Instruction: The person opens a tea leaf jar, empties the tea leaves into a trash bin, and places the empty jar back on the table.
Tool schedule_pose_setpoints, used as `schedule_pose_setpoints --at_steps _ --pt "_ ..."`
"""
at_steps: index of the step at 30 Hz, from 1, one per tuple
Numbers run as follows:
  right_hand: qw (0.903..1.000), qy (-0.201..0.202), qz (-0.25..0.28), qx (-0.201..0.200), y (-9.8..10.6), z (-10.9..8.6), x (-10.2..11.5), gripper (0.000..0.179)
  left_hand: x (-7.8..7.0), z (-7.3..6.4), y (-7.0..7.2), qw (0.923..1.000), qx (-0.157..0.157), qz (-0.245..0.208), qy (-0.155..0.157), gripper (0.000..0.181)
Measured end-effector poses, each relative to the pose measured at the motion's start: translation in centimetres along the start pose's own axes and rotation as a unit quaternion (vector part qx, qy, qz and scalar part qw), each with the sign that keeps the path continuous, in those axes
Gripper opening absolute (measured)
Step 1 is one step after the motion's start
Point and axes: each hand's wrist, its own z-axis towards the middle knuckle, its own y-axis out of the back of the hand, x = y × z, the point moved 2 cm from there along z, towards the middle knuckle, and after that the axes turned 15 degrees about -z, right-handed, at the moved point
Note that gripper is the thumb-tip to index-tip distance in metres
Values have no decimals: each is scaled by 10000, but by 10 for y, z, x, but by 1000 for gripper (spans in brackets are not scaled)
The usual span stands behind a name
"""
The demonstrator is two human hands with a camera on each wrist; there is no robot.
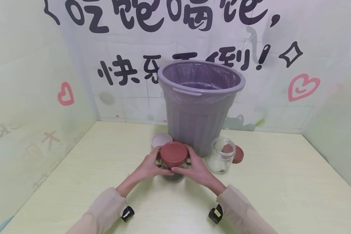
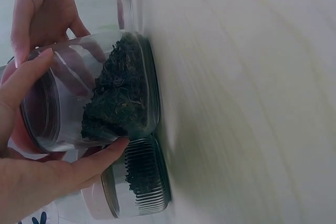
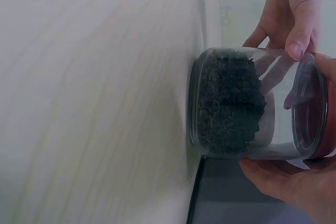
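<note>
A clear glass jar (image 2: 118, 93) with a red lid (image 1: 174, 152) stands upright on the table, partly filled with dark, dried leaf-like bits. My left hand (image 1: 148, 166) grips it from the left, and my right hand (image 1: 196, 168) from the right. Both thumbs lie across its front just below the lid, their tips close together, while the other fingers reach round the sides. Close behind on the left is a second jar (image 2: 144, 177) with ribbed sides, a pale pink lid (image 1: 162, 139) and dark contents.
A grey-purple bin (image 1: 194, 120) with a plastic liner stands at the back of the table. Right of it is an open glass jar (image 1: 220, 161), with a loose red lid (image 1: 238, 154) behind it. Printed wall sheets (image 1: 128, 107) border the pale wooden table (image 1: 280, 182).
</note>
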Motion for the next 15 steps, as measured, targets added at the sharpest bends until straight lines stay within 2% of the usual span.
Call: schedule_pose_setpoints --at_steps 7,15 --pt "10000 56 -19 55 7 -9 -8 80 -1 3 -9 9989 416 -84 -213 82" --pt "9994 323 -129 -34 19 -19 -11 81 -2 7 -22 9963 799 -221 -220 82"
